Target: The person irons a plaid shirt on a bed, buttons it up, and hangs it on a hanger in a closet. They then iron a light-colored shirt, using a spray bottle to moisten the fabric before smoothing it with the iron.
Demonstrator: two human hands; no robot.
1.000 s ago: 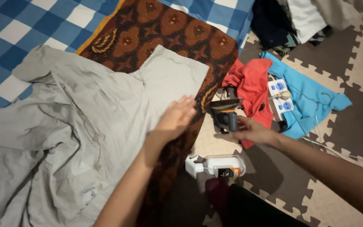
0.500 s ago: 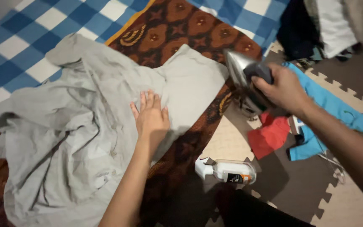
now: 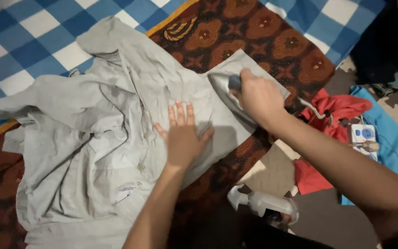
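While our right hand [image 3: 260,96] grips the iron [image 3: 226,85] with fingers closed round its handle, our left hand [image 3: 183,136] lies flat, fingers spread, on the grey shirt [image 3: 97,138] over the brown batik cloth [image 3: 254,37]. We judge short strokes away from the pinning palm best. A clear spray bottle [image 3: 266,207] with a dark label lies near; a white power strip [image 3: 364,137] with blue buttons sits right.

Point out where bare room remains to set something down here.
Free: blue checked cloth left of the grey shirt, and batik cloth above the iron. Crowded: red garment, power strip and spray bottle beside the right hand.
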